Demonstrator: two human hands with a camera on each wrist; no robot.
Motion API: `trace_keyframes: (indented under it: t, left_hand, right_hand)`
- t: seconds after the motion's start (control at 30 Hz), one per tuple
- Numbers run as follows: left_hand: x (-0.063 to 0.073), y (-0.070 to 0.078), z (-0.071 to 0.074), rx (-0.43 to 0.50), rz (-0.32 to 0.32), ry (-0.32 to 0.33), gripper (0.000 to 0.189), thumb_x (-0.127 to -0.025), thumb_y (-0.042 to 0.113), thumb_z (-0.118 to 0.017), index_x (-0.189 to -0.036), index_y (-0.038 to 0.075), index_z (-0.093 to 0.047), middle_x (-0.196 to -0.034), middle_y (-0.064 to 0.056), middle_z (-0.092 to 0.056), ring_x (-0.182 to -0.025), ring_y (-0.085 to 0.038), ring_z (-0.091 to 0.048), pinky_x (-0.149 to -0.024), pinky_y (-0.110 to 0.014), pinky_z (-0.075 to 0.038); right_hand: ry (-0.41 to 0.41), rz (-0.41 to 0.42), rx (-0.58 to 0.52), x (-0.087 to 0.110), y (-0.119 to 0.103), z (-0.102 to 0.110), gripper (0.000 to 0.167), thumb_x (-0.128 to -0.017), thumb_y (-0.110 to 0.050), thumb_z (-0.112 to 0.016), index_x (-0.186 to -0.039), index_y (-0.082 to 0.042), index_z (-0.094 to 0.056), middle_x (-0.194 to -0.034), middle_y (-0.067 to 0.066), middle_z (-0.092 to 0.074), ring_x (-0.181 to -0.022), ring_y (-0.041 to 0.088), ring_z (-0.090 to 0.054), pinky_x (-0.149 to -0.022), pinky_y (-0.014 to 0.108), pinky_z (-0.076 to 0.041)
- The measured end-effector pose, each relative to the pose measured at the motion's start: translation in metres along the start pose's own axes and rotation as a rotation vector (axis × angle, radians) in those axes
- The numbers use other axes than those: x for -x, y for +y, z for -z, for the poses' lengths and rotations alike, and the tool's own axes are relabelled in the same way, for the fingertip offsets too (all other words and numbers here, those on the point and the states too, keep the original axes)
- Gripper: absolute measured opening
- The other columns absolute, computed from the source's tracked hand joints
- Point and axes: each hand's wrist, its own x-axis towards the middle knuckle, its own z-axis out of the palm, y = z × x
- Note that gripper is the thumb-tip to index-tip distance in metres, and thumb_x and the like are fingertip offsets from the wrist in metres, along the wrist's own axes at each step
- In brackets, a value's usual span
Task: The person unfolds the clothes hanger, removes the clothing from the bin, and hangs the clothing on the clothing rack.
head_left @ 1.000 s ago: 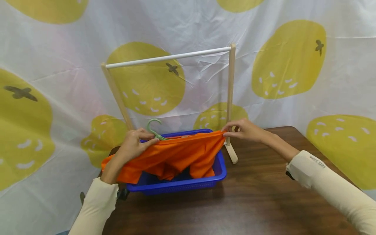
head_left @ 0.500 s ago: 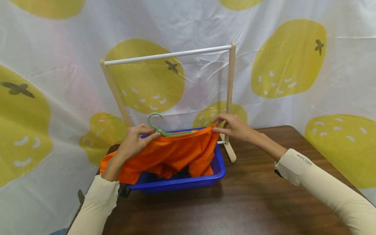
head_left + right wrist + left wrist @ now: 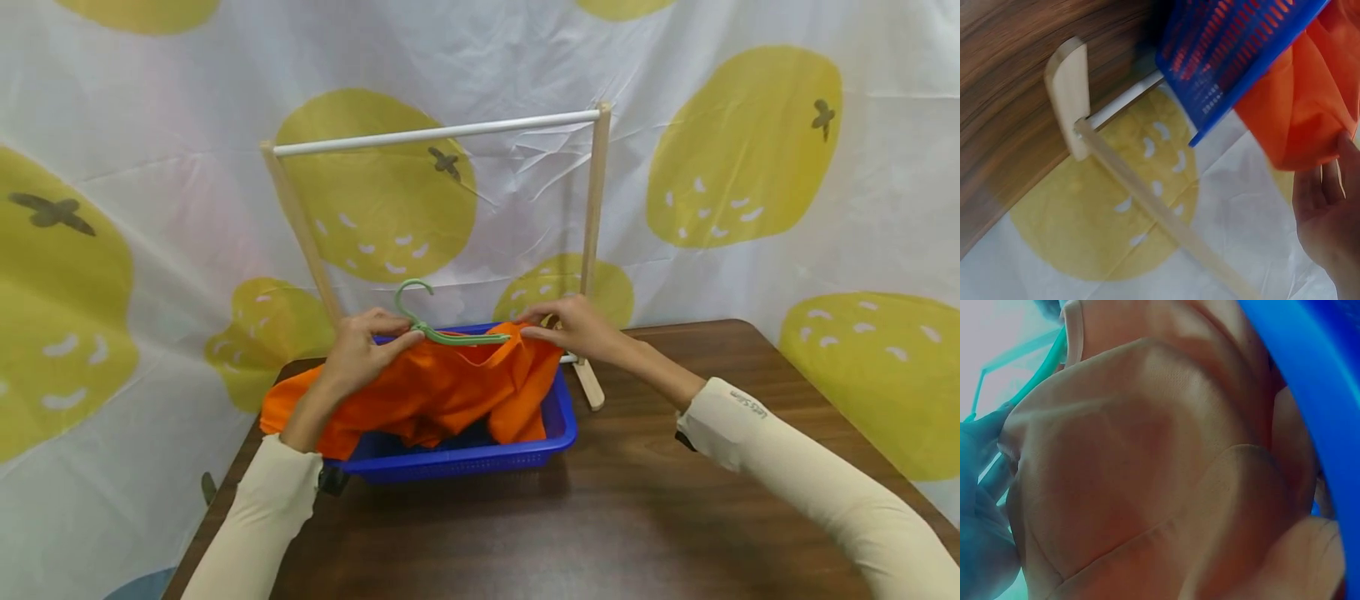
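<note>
An orange shirt (image 3: 435, 392) is held up over a blue plastic basket (image 3: 465, 464), its lower folds hanging inside and one part draped past the left end. My left hand (image 3: 365, 348) pinches a green hanger (image 3: 468, 339) just below its upright hook, together with the cloth there. One hanger arm lies along the shirt's neckline, its right tip near my right fingers; the left arm is out of sight under cloth. My right hand (image 3: 577, 332) pinches the shirt's right shoulder between thumb and fingers. In the left wrist view, cloth covers most of the frame.
Behind the basket stands a clothes rack with a white rail (image 3: 442, 133) and wooden posts. Its right foot (image 3: 590, 386) rests on the brown wooden table (image 3: 637, 492). A white curtain (image 3: 525, 50) with yellow fruit prints hangs behind.
My right hand has moved left with the shirt's shoulder, bringing it to the hanger's right tip. More of the hanger shows. My left hand has shifted slightly right and up.
</note>
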Motion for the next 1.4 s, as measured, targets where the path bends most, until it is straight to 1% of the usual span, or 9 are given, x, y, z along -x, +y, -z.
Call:
trace_keyframes:
  t: [0.2,0.4,0.5,0.63,0.8,0.87,1.07,1.2,1.4]
  left_hand:
    - [0.003,-0.001,-0.003,0.019,0.011,0.011,0.016,-0.086,0.011,-0.086,-0.099,0.001,-0.084,-0.094,-0.010,-0.077,-0.088,-0.023,-0.071,-0.074,-0.046,-0.061]
    - [0.009,-0.005,0.001,0.012,0.051,0.035,0.016,-0.087,0.012,-0.086,-0.100,0.002,-0.084,-0.093,-0.008,-0.077,-0.088,-0.021,-0.070,-0.076,-0.035,-0.058]
    - [0.010,-0.005,0.002,0.025,0.077,0.040,0.017,-0.087,0.013,-0.086,-0.100,0.003,-0.084,-0.094,-0.008,-0.077,-0.089,-0.021,-0.070,-0.077,-0.034,-0.058]
    - [0.011,-0.002,0.003,0.057,0.096,0.045,0.018,-0.087,0.014,-0.086,-0.101,0.002,-0.084,-0.094,-0.010,-0.077,-0.090,-0.022,-0.070,-0.079,-0.036,-0.058]
    - [0.009,0.001,0.002,0.098,0.094,0.045,0.016,-0.087,0.012,-0.086,-0.100,0.002,-0.084,-0.093,-0.011,-0.076,-0.088,-0.023,-0.069,-0.077,-0.018,-0.054]
    - [0.007,0.003,0.001,0.100,0.094,0.047,0.016,-0.087,0.012,-0.086,-0.100,0.002,-0.084,-0.093,-0.011,-0.076,-0.088,-0.022,-0.069,-0.076,-0.015,-0.052]
    - [0.002,0.008,-0.008,0.110,0.089,0.071,0.018,-0.087,0.012,-0.086,-0.101,0.001,-0.083,-0.093,-0.011,-0.076,-0.088,-0.021,-0.069,-0.075,-0.017,-0.053]
    - [-0.001,0.008,-0.013,0.113,0.096,0.077,0.019,-0.087,0.014,-0.087,-0.101,0.003,-0.084,-0.092,-0.007,-0.076,-0.088,-0.018,-0.070,-0.075,-0.018,-0.055]
    - [0.000,0.006,-0.013,0.118,0.119,0.094,0.021,-0.087,0.016,-0.087,-0.103,0.003,-0.083,-0.093,-0.006,-0.076,-0.088,-0.017,-0.072,-0.078,-0.021,-0.057]
  right_hand:
    - [0.011,0.004,-0.016,-0.011,-0.009,-0.010,0.021,-0.092,-0.010,-0.080,-0.113,-0.004,-0.078,-0.093,0.001,-0.079,-0.082,0.014,-0.074,-0.073,0.034,-0.061]
    - [0.000,-0.045,0.055,-0.012,-0.012,-0.003,0.029,-0.091,-0.017,-0.083,-0.116,-0.006,-0.075,-0.092,0.001,-0.078,-0.084,0.015,-0.073,-0.076,0.037,-0.060]
    - [-0.025,-0.074,0.080,-0.007,-0.011,0.006,0.022,-0.093,-0.018,-0.081,-0.111,-0.006,-0.078,-0.091,0.001,-0.078,-0.083,0.016,-0.074,-0.076,0.040,-0.060]
    - [-0.064,-0.069,0.096,-0.003,-0.007,0.016,0.012,-0.097,-0.014,-0.075,-0.102,-0.005,-0.081,-0.090,0.003,-0.079,-0.079,0.019,-0.076,-0.072,0.038,-0.062]
    - [-0.080,-0.069,0.088,-0.008,-0.005,0.021,0.013,-0.100,-0.015,-0.072,-0.100,-0.006,-0.081,-0.085,0.000,-0.078,-0.073,0.014,-0.073,-0.065,0.031,-0.059]
    - [-0.086,-0.084,0.094,-0.011,-0.004,0.020,0.015,-0.101,-0.017,-0.070,-0.101,-0.008,-0.082,-0.083,-0.003,-0.077,-0.070,0.010,-0.069,-0.063,0.028,-0.056]
    - [-0.114,-0.080,0.095,-0.029,-0.012,0.009,0.014,-0.103,-0.019,-0.068,-0.099,-0.012,-0.080,-0.081,-0.007,-0.073,-0.066,0.009,-0.055,-0.062,0.027,-0.046]
    - [-0.099,-0.034,0.068,-0.039,-0.020,0.001,0.014,-0.103,-0.017,-0.068,-0.097,-0.011,-0.079,-0.084,-0.005,-0.074,-0.068,0.010,-0.056,-0.065,0.027,-0.046]
    - [-0.111,-0.014,0.059,-0.044,-0.027,0.000,0.015,-0.103,-0.021,-0.068,-0.101,-0.012,-0.081,-0.088,-0.006,-0.076,-0.069,0.008,-0.058,-0.066,0.027,-0.049]
